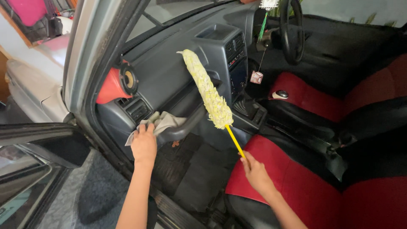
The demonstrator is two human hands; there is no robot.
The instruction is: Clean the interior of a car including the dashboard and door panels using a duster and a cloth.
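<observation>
Nearest us, our left hand lies palm-down and flat on a grey cleaning cloth, pressing it against the lower edge of the dark grey dashboard, just under the side air vent. Fingers are spread over the cloth, not curled round it. Our right hand is closed round the end of a thin yellow handle, gripping a duster whose fluffy yellow-and-white head slants up and left across the dashboard face, tip near the top, lower end by the grab bar in front of the passenger seat.

We see both forearms reaching in through the open passenger door; the door's inner panel and window sit at lower left. A red speaker pod with a round speaker is fixed at the dashboard's left end, against the windscreen pillar. Centre console with vents and radio slot stands just right of the duster head. Gear lever with a pale knob rises between the seats. Steering wheel is at upper right; a small reddish square tag hangs on a cord near it. Seats are red with black side panels. A black ribbed floor mat lies below the hands.
</observation>
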